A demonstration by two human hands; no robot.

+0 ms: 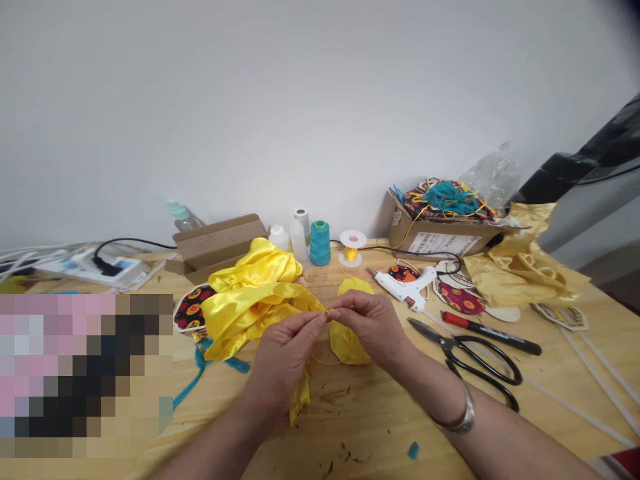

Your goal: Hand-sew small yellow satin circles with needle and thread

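My left hand (287, 357) is closed, its thumb and forefinger pinching the gathered end of a shiny yellow satin fabric (260, 307). Fingertip to fingertip with it, my right hand (367, 327) is closed in a pinch at the same gathered point. A thin yellow cord (330, 363) loops beneath both hands and runs up toward the right fingers; the exact grip is largely hidden. Below my right hand lies a flat yellow fabric piece (345, 343). A narrow yellow strip (300, 400) hangs under my left hand.
Black-handled scissors (465, 353), a marker (493, 332) and a white glue gun (407, 288) lie on the right. Behind stand a spool of yellow cord (352, 250), a teal thread cone (320, 243) and a filled cardboard box (435, 233). A power strip (100, 270) sits left.
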